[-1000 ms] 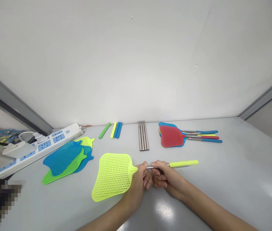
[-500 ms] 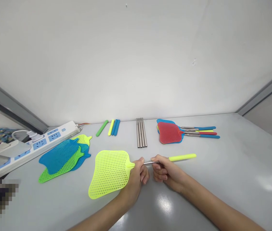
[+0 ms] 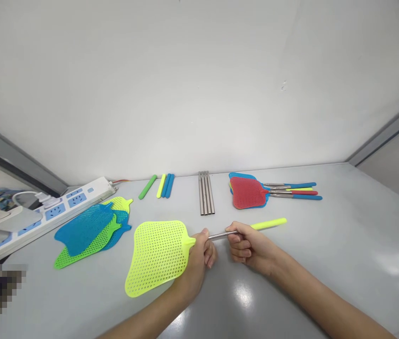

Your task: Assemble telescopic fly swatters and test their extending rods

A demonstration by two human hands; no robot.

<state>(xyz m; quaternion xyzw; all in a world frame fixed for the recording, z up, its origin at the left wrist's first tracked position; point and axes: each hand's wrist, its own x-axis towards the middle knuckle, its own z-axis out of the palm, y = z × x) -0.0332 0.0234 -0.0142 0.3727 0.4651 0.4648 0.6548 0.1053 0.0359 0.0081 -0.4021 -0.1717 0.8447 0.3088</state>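
A yellow fly swatter point(image 3: 158, 254) is held level between my two hands, above the front of the grey table. My left hand point(image 3: 199, 259) is closed around the neck, where the perforated yellow head meets the metal rod point(image 3: 221, 234). Farther right, my right hand point(image 3: 247, 245) is closed on the rod beside the yellow grip point(image 3: 269, 224), which sticks out past my fingers. A stretch of bare rod shows between the hands. Fingers hide the joint at the head and part of the rod near the grip.
Loose blue, green and yellow swatter heads point(image 3: 86, 230) overlap on the left, by a white power strip point(image 3: 49, 219). Along the wall lie coloured grips point(image 3: 166, 186), several metal rods point(image 3: 206, 193) and a pile of swatters with a red one point(image 3: 248, 193) on top.
My right hand has shifted slightly right, so more bare rod shows between the hands. The swatter head and left hand have moved slightly left.
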